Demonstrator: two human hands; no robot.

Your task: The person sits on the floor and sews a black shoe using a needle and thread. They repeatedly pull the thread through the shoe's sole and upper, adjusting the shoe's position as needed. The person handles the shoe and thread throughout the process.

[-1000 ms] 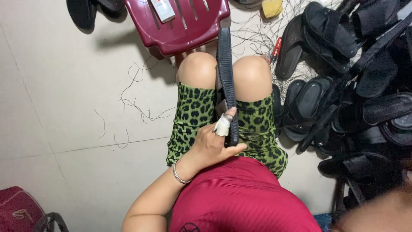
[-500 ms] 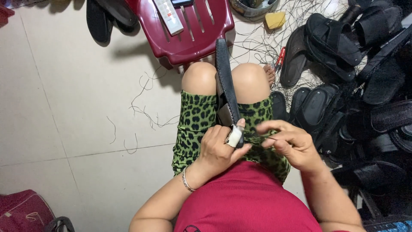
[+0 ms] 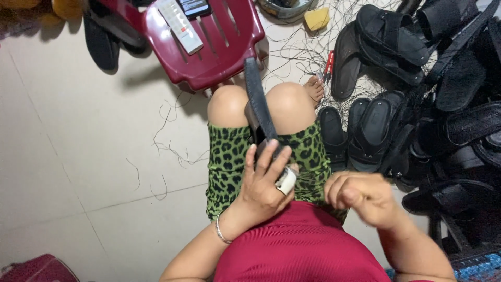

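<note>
We find the left hand (image 3: 266, 183) wrapped around the near end of a black sandal sole (image 3: 258, 104), which stands on edge between the knees and leans away towards the maroon plastic stool (image 3: 209, 47). Its fingers are closed on the sole, spread along the side, and one carries a white wrap at the tip (image 3: 286, 181).

The right hand (image 3: 360, 196) is raised just beside it, apart from the sole, fingers curled in a loose fist. We cannot tell whether they pinch a thread or needle; nothing shows between them.

Risks, in our judgement:
- The sole is held at one end only. A sideways pull could twist it out of the grip or tip it against the stool.
- If a fine thread runs to the right hand, it could snag on the loose threads (image 3: 172, 146) strewn over the floor and tangle.
- The wrapped finger suggests a sore spot; pressure there may weaken the hold.
- The pile of black sandals (image 3: 417, 104) lies close at the right, so a wide sweep of that elbow could knock it over.
</note>
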